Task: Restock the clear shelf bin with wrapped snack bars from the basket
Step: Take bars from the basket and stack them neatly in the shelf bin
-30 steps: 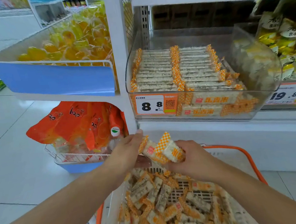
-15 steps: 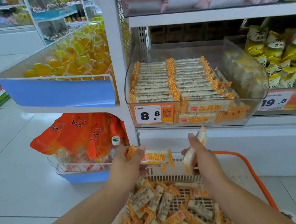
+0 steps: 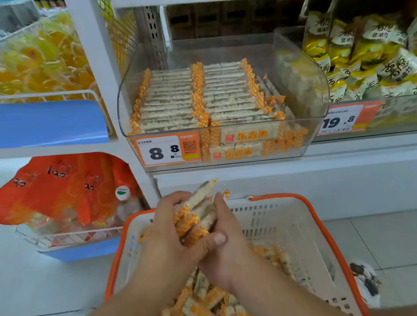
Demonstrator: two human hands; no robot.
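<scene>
A stack of wrapped snack bars (image 3: 197, 215), white with orange checkered ends, is pressed between my left hand (image 3: 167, 236) and my right hand (image 3: 228, 248), just above the basket. The basket (image 3: 320, 226) is white with an orange rim and holds several more loose bars (image 3: 205, 310). Above and behind my hands, the clear shelf bin (image 3: 299, 81) holds two neat rows of the same bars (image 3: 196, 100), with a few more lying behind its front wall beside an orange 8.8 price tag (image 3: 168, 150).
A neighbouring clear bin (image 3: 377, 60) of yellow-white packets sits right, tagged 19.8. To the left are a blue-fronted wire tray of yellow sweets (image 3: 36, 122) and orange bags (image 3: 59, 189) in a lower wire rack. White shelf base (image 3: 306, 173) stands behind the basket. Shoe (image 3: 364, 280) by the basket.
My hands were apart, each with a bar; now they have come together and clamp the bars into one stack. The view has dipped down toward the basket.
</scene>
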